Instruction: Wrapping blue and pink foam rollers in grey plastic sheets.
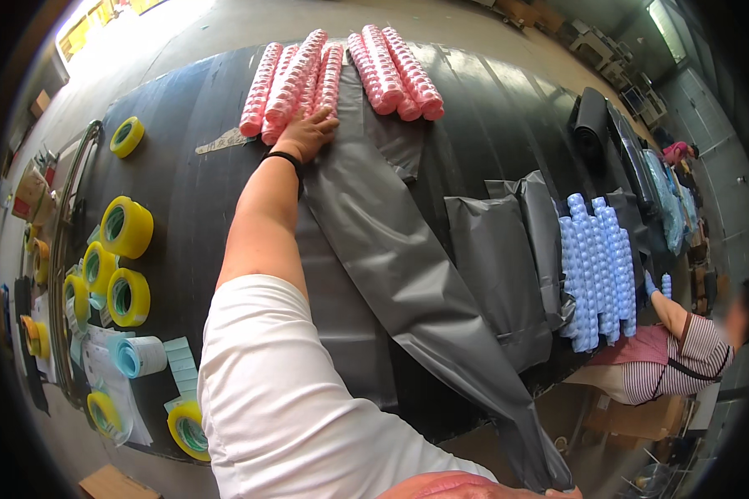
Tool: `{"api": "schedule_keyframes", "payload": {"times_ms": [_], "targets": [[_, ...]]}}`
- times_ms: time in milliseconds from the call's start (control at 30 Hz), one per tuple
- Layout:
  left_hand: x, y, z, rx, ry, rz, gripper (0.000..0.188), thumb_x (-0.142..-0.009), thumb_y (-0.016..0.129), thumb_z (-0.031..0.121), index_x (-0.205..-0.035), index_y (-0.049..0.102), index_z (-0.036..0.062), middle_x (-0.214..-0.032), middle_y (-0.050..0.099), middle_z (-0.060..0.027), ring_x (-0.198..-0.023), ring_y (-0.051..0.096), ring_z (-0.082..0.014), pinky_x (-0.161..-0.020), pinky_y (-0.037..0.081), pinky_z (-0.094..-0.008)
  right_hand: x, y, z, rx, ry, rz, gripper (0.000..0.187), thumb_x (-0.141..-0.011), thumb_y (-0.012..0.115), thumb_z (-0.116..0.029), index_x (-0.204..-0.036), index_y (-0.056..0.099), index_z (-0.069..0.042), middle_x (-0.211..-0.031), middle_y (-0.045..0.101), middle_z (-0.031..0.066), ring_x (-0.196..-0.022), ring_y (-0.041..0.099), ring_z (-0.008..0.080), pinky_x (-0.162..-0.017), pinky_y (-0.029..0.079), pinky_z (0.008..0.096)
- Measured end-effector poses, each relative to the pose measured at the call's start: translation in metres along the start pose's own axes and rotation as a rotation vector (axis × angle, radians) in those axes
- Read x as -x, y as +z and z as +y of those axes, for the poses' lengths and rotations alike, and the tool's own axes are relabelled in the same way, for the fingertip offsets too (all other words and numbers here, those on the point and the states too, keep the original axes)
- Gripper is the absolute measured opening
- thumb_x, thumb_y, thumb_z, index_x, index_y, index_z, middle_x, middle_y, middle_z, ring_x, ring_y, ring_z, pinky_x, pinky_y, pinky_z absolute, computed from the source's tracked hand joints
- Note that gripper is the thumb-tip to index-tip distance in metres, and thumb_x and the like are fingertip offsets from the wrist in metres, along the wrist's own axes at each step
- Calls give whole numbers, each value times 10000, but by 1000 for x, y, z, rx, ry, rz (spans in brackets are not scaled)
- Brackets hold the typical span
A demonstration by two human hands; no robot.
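Note:
My left hand (308, 133), with a black band at the wrist, reaches to the far side of the table. Its fingers are spread over the edge of a long dark grey plastic bag (391, 274), against the near ends of a stack of pink bubbled rolls (295, 79). From there the bag runs slantwise toward me, down to the lower right. At the bottom edge my right hand (562, 493) is barely in view, its fingers pinched on the bag's near end. More pink rolls (391, 71) lie just right of the first stack.
Yellow tape rolls (127, 227) and a pale blue label roll (141, 356) lie at the left. Grey bags (491, 266) and light blue bubbled rolls (595, 274) are at the right, where a co-worker in a striped top (682, 362) reaches in. A black roll (591, 129) lies behind.

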State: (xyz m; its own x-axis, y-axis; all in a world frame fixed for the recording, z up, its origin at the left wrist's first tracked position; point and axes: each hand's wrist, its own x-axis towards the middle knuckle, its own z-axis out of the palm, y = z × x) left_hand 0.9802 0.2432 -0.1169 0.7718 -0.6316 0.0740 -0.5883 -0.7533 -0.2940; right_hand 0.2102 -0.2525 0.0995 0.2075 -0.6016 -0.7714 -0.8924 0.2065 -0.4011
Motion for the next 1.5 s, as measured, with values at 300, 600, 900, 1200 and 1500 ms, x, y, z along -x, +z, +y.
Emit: {"api": "schedule_keyframes", "payload": {"times_ms": [300, 600, 900, 1200, 1500], "targets": [[-57, -75, 23, 80, -446, -132, 389, -929, 460, 168, -1287, 609, 192, -1490, 410, -54, -1433, 297, -225, -1129, 202, -619, 26, -17, 78, -140, 26, 216, 245, -803, 755, -167, -871, 685, 58, -750, 663, 91, -614, 606, 220, -547, 466, 334], [-60, -28, -10, 420, -906, -149, 459, -997, 375, 246, -1436, 454, 356, -1618, 182, -45, -1483, 61, -422, -1073, 134, -764, 50, 3, 58, -160, 191, 374, 424, -781, 767, -153, -1110, 618, 70, -929, 662, 113, -752, 618, 249, -628, 492, 356], [-20, -28, -38, 503, -1060, -153, 458, -992, 383, 252, -1429, 458, 366, -1590, 251, -32, -1476, 137, -388, -1082, 219, -724, 52, 16, 45, -250, 139, 319, 463, -790, 743, -143, -1179, 614, 72, -1035, 656, 133, -914, 609, 286, -768, 502, 389], [12, -12, -72, 565, -1152, -81, 396, -1032, 335, 399, -1382, 513, 350, -1524, 381, -47, -1449, 236, -346, -1071, 285, -682, 39, -5, 76, -121, 234, 376, 444, -784, 773, -189, -1118, 643, 73, -967, 661, 123, -839, 603, 285, -760, 491, 383], [40, -18, -71, 509, -1219, -122, 453, -991, 433, 301, -1444, 445, 305, -1577, 278, -48, -1450, 245, -349, -1105, 273, -633, 38, 18, 99, -198, -90, 247, 580, -761, 742, -188, -1271, 571, 26, -1158, 633, 158, -1029, 595, 298, -901, 481, 407]]}}
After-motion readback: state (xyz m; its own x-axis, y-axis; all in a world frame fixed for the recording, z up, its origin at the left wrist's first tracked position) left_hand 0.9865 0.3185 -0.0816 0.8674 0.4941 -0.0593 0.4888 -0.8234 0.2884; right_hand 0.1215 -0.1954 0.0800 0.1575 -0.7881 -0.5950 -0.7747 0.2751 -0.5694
